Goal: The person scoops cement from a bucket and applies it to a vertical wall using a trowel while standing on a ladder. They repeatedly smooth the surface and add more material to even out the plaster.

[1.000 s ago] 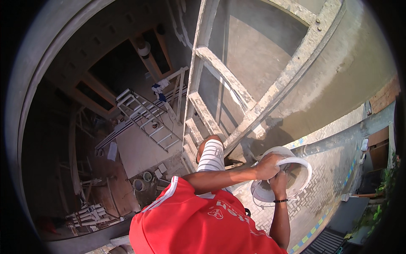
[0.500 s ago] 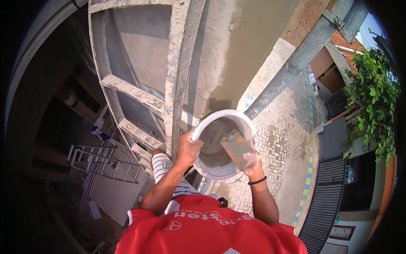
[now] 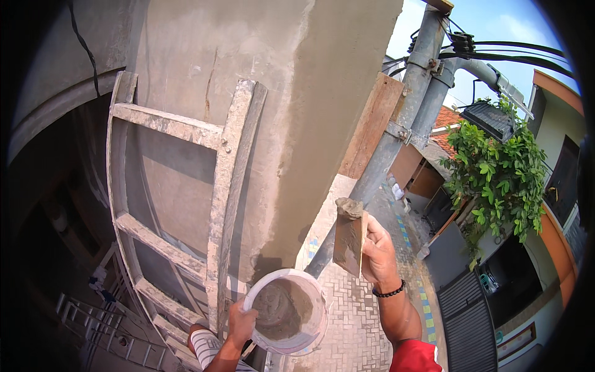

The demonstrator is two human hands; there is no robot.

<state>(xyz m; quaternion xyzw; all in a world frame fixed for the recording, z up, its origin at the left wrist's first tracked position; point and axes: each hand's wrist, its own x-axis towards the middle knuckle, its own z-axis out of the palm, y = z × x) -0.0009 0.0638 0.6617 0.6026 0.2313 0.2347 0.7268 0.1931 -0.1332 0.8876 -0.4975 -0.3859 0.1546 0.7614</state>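
My left hand is closed around the left rim of a white bucket, which is tilted so that its inside shows. Wet grey mortar lies in the bottom and smears its walls. Up and to the right of the bucket, my right hand grips a flat rectangular plastering float. A lump of mortar sits on the float's upper end. My fingers hide the float's back, so its handle does not show. The float is apart from both the bucket and the wall.
A mortar-splashed wooden ladder leans on the wall, whose right strip is darker, fresh plaster. Metal poles with cables and a wooden plank stand at the wall's corner. Paving lies far below.
My right hand has lifted the float out of the bucket, up and to the right, with mortar on it. The view has tipped upward, showing more wall, poles and sky. My left hand keeps the bucket.
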